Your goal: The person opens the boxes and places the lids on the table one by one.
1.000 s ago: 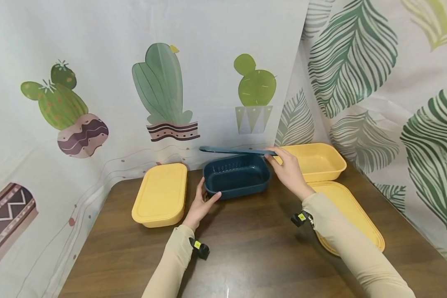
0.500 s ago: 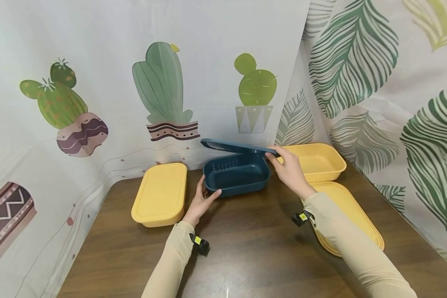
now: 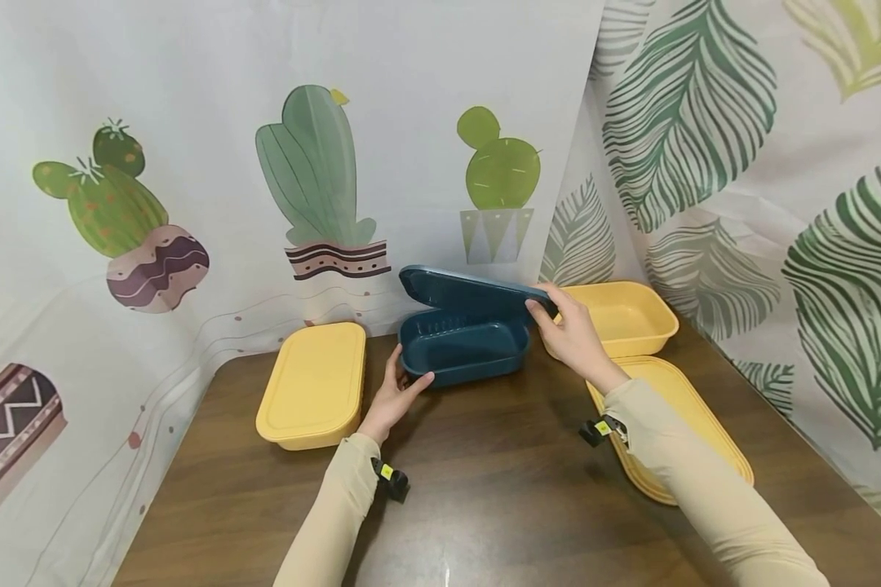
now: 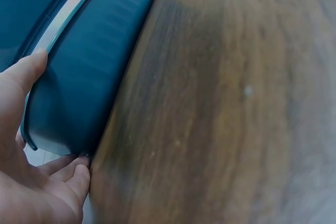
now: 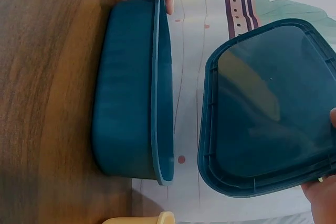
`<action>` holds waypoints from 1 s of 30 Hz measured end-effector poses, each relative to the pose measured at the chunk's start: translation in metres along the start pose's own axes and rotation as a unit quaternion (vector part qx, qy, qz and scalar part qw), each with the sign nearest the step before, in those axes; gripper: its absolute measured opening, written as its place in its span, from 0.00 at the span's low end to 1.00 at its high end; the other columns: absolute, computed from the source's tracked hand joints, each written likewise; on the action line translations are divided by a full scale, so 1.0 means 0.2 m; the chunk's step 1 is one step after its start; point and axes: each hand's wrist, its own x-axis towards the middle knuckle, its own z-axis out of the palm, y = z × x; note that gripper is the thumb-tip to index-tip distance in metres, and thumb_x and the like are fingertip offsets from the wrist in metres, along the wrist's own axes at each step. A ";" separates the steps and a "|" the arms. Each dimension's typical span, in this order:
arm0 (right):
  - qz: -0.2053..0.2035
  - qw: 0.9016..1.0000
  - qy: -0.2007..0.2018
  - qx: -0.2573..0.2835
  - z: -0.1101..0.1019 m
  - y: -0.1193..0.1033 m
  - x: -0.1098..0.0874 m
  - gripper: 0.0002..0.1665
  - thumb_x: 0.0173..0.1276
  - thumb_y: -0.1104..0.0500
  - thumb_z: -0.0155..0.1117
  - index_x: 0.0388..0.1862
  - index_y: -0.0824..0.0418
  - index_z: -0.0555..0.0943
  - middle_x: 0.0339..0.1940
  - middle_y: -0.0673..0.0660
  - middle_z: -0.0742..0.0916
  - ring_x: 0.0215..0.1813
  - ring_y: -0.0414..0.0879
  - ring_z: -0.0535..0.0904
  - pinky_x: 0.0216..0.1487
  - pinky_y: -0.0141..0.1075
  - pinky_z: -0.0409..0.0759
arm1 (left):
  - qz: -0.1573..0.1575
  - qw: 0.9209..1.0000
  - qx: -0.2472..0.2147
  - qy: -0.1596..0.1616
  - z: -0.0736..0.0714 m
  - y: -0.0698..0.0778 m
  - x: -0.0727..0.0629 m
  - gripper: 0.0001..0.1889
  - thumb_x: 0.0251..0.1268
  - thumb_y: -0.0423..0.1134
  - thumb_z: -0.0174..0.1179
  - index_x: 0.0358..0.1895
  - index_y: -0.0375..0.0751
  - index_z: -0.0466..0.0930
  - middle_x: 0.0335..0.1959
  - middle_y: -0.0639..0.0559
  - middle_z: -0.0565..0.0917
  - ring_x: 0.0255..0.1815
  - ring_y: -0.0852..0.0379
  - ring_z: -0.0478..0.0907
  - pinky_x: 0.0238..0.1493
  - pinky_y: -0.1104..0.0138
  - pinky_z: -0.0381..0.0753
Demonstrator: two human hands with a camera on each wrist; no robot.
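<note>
A dark blue plastic box (image 3: 466, 375), uncovered, sits on the table near the back. My left hand (image 3: 392, 399) grips its left end, with the thumb at the front rim and the fingers around the side; the left wrist view shows the thumb on the rim of the box (image 4: 89, 66). The matching blue lid (image 3: 470, 291) is held by my right hand (image 3: 573, 338) at its right end. It hangs tilted above the box, left end higher, its ridged underside facing the right wrist camera. In that view a gap separates the lid (image 5: 262, 119) from the box (image 5: 126, 87).
A yellow box with its lid on (image 3: 312, 383) stands left of the blue one. At the back right is an uncovered yellow box (image 3: 624, 322). A yellow lid (image 3: 675, 416) lies in front of it, partly under my right forearm. Printed cloth hangs behind the brown table (image 3: 484, 489).
The lid's left end has risen, so more of its underside shows. My right hand has shifted slightly right with it. The left hand keeps its hold on the box.
</note>
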 end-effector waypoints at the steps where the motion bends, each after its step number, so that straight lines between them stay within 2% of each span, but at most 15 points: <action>1: 0.000 1.000 -0.003 0.006 0.00 0.00 0.00 0.15 0.78 0.57 0.60 0.58 0.61 0.80 0.54 0.61 0.86 0.48 0.54 0.81 0.44 0.47 0.78 | 0.002 1.000 0.002 0.000 0.00 -0.01 0.00 0.52 0.66 0.52 0.68 0.83 0.57 0.39 0.77 0.30 0.58 0.76 0.33 0.57 0.71 0.41 0.61; 3: 0.004 1.000 -0.008 0.019 -0.01 0.00 -0.01 0.15 0.78 0.58 0.60 0.58 0.61 0.79 0.54 0.61 0.85 0.54 0.55 0.81 0.53 0.50 0.77 | 0.003 1.000 0.006 0.001 0.00 -0.01 0.00 0.53 0.64 0.55 0.68 0.83 0.61 0.38 0.77 0.32 0.57 0.76 0.34 0.57 0.71 0.41 0.62; 5: 0.007 1.000 -0.012 0.027 -0.01 -0.01 -0.01 0.15 0.78 0.58 0.59 0.59 0.61 0.79 0.55 0.61 0.85 0.56 0.56 0.80 0.56 0.53 0.76 | 0.004 1.000 0.010 0.000 0.00 -0.02 0.00 0.53 0.62 0.59 0.69 0.82 0.64 0.39 0.78 0.34 0.57 0.77 0.35 0.57 0.71 0.42 0.62; 14: 0.018 0.999 -0.019 0.047 -0.03 -0.04 -0.01 0.16 0.79 0.56 0.58 0.60 0.61 0.78 0.53 0.61 0.85 0.55 0.55 0.80 0.54 0.53 0.77 | -0.006 1.000 0.018 0.000 -0.01 0.00 -0.02 0.55 0.58 0.66 0.68 0.81 0.69 0.39 0.78 0.37 0.58 0.77 0.38 0.58 0.69 0.42 0.65; 23: 0.026 0.998 -0.015 0.049 -0.04 -0.03 -0.01 0.15 0.79 0.57 0.57 0.60 0.61 0.77 0.52 0.61 0.84 0.53 0.53 0.80 0.48 0.51 0.79 | -0.009 1.000 0.018 -0.002 -0.01 0.01 -0.01 0.54 0.58 0.67 0.68 0.81 0.72 0.39 0.79 0.39 0.57 0.77 0.39 0.59 0.70 0.43 0.64; 27: 0.029 0.998 -0.009 0.050 -0.06 -0.04 -0.01 0.16 0.79 0.58 0.57 0.60 0.63 0.77 0.53 0.63 0.84 0.55 0.56 0.80 0.52 0.52 0.77 | -0.013 1.000 0.018 -0.001 -0.01 0.01 -0.01 0.55 0.56 0.67 0.68 0.80 0.73 0.39 0.79 0.40 0.57 0.77 0.40 0.59 0.70 0.43 0.64; 30: 0.032 0.998 -0.004 0.055 -0.07 -0.05 -0.01 0.16 0.79 0.60 0.57 0.60 0.64 0.77 0.53 0.64 0.84 0.56 0.56 0.80 0.54 0.49 0.76 | -0.013 1.000 0.022 0.000 -0.01 0.01 -0.01 0.54 0.57 0.68 0.68 0.80 0.73 0.39 0.79 0.39 0.57 0.76 0.39 0.59 0.70 0.43 0.64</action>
